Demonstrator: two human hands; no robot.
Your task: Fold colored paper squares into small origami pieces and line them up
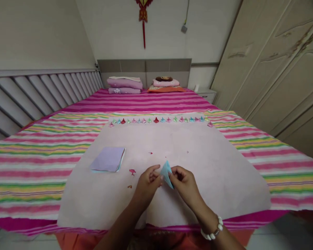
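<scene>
My left hand (147, 181) and my right hand (184, 183) both pinch a small folded piece of light blue paper (167, 172), held just above a pale pink board (211, 163) that lies on the striped bed. The paper is creased into a pointed, diamond-like shape between my fingertips. A bead bracelet (213, 232) circles my right wrist. To the left on the board lies a stack of square paper sheets (108, 159) with a lilac sheet on top.
A row of several small folded paper pieces (159, 120) in red, pink, blue and green lines the board's far edge. Tiny red scraps (132, 172) lie near my left hand. Pillows (124, 85) sit at the headboard; a wardrobe (276, 62) stands at the right.
</scene>
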